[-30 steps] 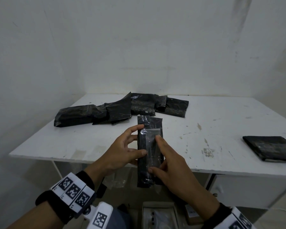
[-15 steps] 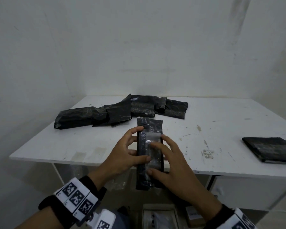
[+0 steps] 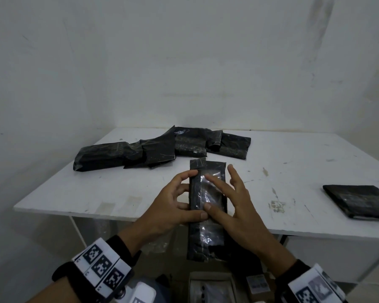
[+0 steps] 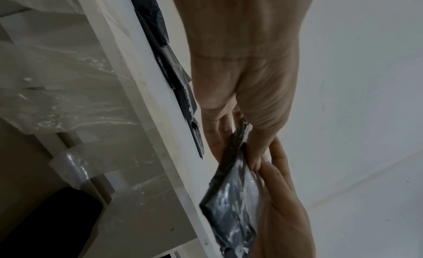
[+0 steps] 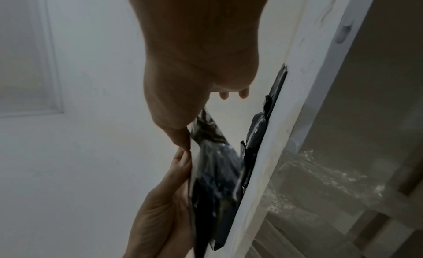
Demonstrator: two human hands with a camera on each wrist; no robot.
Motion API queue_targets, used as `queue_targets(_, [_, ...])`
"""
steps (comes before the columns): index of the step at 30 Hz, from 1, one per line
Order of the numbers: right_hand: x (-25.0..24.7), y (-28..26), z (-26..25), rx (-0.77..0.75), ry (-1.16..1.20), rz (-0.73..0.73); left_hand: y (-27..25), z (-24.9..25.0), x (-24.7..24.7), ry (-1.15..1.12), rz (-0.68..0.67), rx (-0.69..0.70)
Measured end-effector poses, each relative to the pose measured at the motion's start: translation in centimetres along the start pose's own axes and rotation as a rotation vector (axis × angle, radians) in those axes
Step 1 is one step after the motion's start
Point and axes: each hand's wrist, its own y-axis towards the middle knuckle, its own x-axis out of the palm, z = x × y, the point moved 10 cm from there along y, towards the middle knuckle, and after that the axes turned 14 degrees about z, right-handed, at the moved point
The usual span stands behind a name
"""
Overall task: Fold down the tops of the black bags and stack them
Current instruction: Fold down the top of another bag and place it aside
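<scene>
A long black bag [image 3: 208, 237] with a glossy front hangs upright over the front edge of the white table [image 3: 118, 193]. My left hand [image 3: 184, 193] grips its left edge, thumb on the front and fingers behind. My right hand [image 3: 217, 191] lies on the front with index finger and thumb flat against it, the other fingers spread off to the right. The left wrist view shows the bag [image 4: 231, 195] pinched below my left hand [image 4: 251, 135]. The right wrist view shows my right thumb on the bag [image 5: 217, 171]. A folded black stack [image 3: 359, 201] lies at the table's right edge.
A loose pile of several unfolded black bags [image 3: 162, 147] lies across the back left of the table. White walls close in behind and at the left. Boxes [image 3: 210, 287] and clear plastic sit on the floor under the table's front edge.
My right fingers have spread, the outer ones lifting off to the right of the bag while the index stays on its front. My left hand keeps its grip.
</scene>
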Motion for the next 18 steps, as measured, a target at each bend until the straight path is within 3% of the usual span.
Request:
queue_targets(5, [0.5, -0.2, 0.7, 0.012, 0.005, -0.037, -0.2, -0.3, 0.1, -0.009, -0.019, -0.012])
queue_targets(11, [0.1, 0.9, 0.5, 0.102, 0.196, -0.029, -0.3, 0.0, 0.5, -0.004, -0.055, -0.011])
queue_targets(18, [-1.7, 3.6, 1.2, 0.222, 0.500, 0.213, -1.4, -0.1, 1.5, 0.067, -0.099, 0.011])
